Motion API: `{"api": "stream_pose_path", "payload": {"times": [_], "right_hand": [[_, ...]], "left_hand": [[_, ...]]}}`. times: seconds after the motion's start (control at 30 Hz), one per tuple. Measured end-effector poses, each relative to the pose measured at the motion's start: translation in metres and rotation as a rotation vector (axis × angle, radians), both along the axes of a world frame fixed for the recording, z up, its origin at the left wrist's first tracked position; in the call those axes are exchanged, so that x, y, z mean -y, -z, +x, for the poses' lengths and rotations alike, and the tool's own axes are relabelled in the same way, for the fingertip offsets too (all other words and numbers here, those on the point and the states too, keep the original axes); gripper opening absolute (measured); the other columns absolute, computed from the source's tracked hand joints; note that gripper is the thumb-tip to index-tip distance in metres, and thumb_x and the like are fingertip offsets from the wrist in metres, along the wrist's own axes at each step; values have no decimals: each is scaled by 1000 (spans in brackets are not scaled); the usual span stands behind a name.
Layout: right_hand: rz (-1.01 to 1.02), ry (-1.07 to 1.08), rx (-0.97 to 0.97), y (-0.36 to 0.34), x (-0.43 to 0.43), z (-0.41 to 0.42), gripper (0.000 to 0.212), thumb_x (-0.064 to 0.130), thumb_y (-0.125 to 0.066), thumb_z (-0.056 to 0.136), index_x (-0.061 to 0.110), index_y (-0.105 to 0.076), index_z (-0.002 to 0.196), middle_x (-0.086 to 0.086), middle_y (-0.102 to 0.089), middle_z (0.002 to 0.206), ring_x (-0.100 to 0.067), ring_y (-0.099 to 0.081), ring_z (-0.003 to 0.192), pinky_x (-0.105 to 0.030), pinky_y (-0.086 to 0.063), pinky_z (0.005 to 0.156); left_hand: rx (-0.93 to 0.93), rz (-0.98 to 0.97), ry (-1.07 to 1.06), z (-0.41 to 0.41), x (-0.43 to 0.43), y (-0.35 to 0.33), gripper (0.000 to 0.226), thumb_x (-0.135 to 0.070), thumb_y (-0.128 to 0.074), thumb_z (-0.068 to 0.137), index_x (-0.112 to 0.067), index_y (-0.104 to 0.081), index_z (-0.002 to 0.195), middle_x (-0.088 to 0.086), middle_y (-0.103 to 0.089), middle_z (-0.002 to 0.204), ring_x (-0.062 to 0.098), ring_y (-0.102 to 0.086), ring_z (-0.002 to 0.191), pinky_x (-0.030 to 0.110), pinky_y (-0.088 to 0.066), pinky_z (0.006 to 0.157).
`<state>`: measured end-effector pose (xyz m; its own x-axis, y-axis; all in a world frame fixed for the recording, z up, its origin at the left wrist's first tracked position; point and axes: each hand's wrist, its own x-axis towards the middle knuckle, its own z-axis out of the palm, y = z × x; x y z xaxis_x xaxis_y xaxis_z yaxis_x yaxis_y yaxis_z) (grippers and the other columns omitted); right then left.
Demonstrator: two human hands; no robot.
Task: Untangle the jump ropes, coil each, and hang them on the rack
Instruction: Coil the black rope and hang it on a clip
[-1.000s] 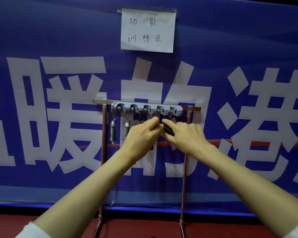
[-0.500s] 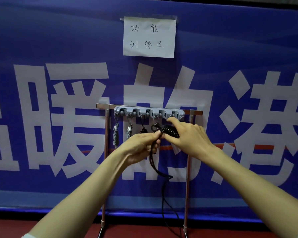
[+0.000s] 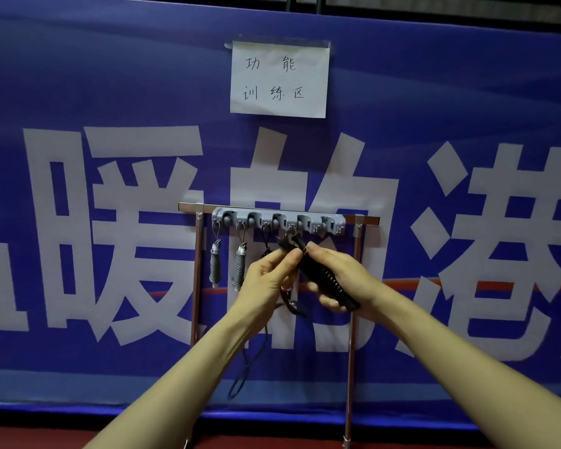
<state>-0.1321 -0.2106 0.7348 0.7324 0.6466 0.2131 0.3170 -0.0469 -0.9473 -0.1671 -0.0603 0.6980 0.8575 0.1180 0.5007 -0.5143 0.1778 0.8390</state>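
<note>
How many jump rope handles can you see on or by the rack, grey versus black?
Grey handles: 2, hanging on the rack
Black handle: 1, held in the right hand
Total: 3; another may hide behind the left hand

Flat, cool indoor light washed the banner [image 3: 110, 76] evenly; faint shadows trailed just behind the rack [image 3: 263, 218]; edges bowed with wide-angle distortion, detail slightly soft.

The right hand [image 3: 340, 280] grips a black ribbed handle [image 3: 324, 275], tilted, its top just under the grey hook rack [image 3: 277, 219]. The left hand [image 3: 269, 273] pinches the black cord [image 3: 292, 303] beside it. 2 grey handles [image 3: 215, 266] hang at the rack's left.
</note>
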Motion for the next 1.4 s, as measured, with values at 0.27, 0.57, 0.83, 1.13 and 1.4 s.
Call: {"api": "stream_pose_path", "payload": {"times": [0.27, 0.57, 0.83, 1.13, 1.4], "right_hand": [[-244, 436, 528, 12, -14, -4, 66, 83, -28, 77, 25, -58, 88, -2, -64, 66, -18, -63, 58, -41, -57, 62], [-258, 267, 355, 14, -6, -2, 71, 70, -31, 87, 6, -61, 91, -10, -62, 56, -27, -59, 44, -27, -47, 39], [-225, 179, 129, 22, -5, 2, 70, 67, -44, 87, -2, -60, 90, -12, -57, 54, -21, -50, 40, -23, -42, 36], [-254, 207, 165, 33, 7, 9, 61, 70, -49, 80, 13, -67, 79, -13, -58, 56, -21, -49, 42, -26, -42, 42], [-296, 150, 232, 24, 14, 6, 61, 71, -49, 76, 10, -62, 77, -13, -58, 58, -24, -50, 44, -28, -42, 44]], "left_hand": [[-15, -103, -131, 1, 13, -4, 25, -23, -58, 95, -11, -58, 73, -11, -46, 46, 0, -40, 43, 15, -36, 51], [-152, 98, -16, -2, -7, 3, 34, -32, -57, 95, -14, -51, 66, 0, -42, 53, 6, -28, 42, 16, -21, 42], [-133, 128, 97, -1, -10, 14, 23, -26, -49, 100, -15, -53, 80, -6, -40, 56, 5, -30, 48, 16, -23, 47], [-410, 256, 355, -1, -27, 28, 28, -34, -47, 98, -10, -60, 101, -1, -46, 66, 9, -43, 59, 23, -40, 68], [-413, 247, 388, 8, -38, 41, 17, -27, -63, 87, -16, -75, 82, -2, -55, 72, 7, -47, 70, 21, -37, 71]]}}
